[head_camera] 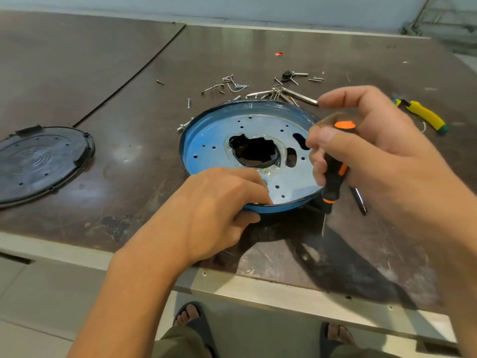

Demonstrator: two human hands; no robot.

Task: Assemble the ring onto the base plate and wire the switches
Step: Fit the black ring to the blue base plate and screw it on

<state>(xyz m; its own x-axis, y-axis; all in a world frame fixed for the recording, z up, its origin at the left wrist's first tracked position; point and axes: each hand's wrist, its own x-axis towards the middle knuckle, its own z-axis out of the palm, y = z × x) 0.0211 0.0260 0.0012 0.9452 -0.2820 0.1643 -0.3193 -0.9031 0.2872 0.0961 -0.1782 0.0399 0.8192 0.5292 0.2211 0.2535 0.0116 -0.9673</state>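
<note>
A round blue metal base plate (219, 140) with a raised rim, several small holes and a large irregular opening in its middle lies on the dark worktable. My left hand (219, 205) grips the plate's near rim, fingers curled over the edge and thumb under it. My right hand (374, 153) holds a black and orange screwdriver (334, 177) upright, its thin tip pointing down at the table just past the plate's near right edge. The index finger of that hand is raised off the handle.
Loose screws, bolts and metal strips (258, 90) lie behind the plate. A black round cover (38, 161) rests at the left. A yellow-handled tool (423, 115) lies at the right, and a metal bit (360, 200) beside my right hand. The table edge (258, 282) runs near me.
</note>
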